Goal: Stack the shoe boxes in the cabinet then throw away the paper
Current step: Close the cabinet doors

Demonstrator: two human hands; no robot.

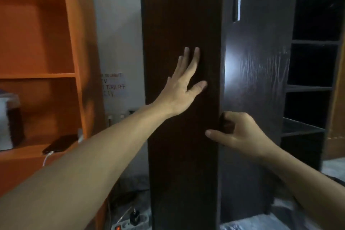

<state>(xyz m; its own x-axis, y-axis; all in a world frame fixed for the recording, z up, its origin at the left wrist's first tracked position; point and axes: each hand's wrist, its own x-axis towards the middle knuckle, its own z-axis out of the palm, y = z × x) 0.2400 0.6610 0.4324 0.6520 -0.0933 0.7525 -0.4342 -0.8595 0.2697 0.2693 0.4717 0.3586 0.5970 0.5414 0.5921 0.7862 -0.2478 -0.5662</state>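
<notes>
A dark brown cabinet (257,80) fills the middle and right of the head view. One tall door panel (179,15) stands angled towards me in front of it. My left hand (183,87) lies flat on that panel with its fingers spread, holding nothing. Lower down, my right hand (237,132) curls round the panel's right edge, thumb on the front face. A second door with a pale vertical handle (239,4) is closed behind. No shoe boxes or paper are in view.
Dark open shelves (313,87) run down the cabinet's right side. An orange shelf unit (37,73) at the left holds a phone (59,144) on a white cable. A power strip (130,222) lies on the floor by the door's foot.
</notes>
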